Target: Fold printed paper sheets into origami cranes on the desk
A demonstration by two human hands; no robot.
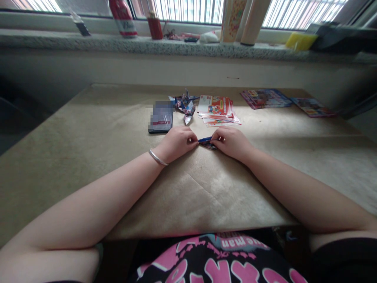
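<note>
Between my hands is a small blue, dark-printed foil packet (207, 142), low over the tabletop. My left hand (180, 140), with a silver bangle at the wrist, pinches its left end. At the packet's right end, the thumb and fingers of my right hand (232, 142) are closed on it. Whether the packet is torn, I cannot tell. Just beyond my left hand lie a dark flat case (161, 118), partly blurred out, and crumpled foil wrappers (186, 106). A loose pile of red and white cards (217, 108) is beyond my right hand.
Two stacks of colourful packets, one nearer the middle (265, 98) and one farther right (313, 107), lie at the back right of the beige table (88, 157). Behind it, a stone windowsill (182, 48) holds a red bottle (123, 19), a red pot (154, 26) and a yellow block (301, 41).
</note>
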